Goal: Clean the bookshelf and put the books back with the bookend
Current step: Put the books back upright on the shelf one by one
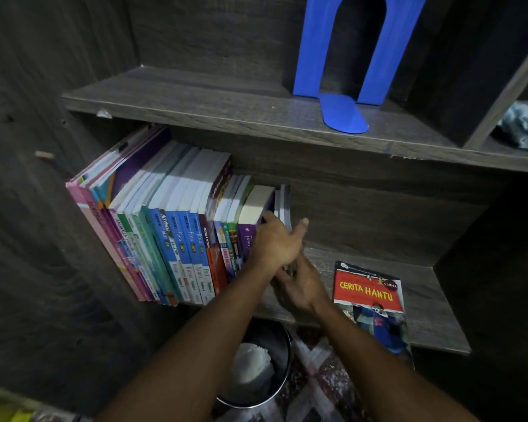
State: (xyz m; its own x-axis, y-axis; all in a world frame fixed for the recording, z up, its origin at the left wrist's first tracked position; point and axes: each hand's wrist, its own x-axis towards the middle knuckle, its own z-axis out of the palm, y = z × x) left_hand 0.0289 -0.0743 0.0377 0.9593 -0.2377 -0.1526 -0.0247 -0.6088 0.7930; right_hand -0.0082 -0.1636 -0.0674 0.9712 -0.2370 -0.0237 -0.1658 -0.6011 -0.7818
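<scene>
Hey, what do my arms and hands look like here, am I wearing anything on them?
Both forearms are bare, with no sleeves in view. The left hand and right hand carry no gloves, and no watch, ring or bracelet shows.

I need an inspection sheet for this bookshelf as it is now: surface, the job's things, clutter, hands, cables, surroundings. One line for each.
Surface: dark wooden lower shelf, with the upper shelf above it.
Job's things: row of books stands leaning at the left of the lower shelf; thin books at its right end; red book lies flat further right; blue bookend stands on the upper shelf.
Clutter: light blue cloth in the right compartment.
Hands: left hand grips the thin books; right hand is below it, fingers hidden.
Cables: nothing seen.
Surroundings: metal bin holding something white, on a patterned floor.
</scene>
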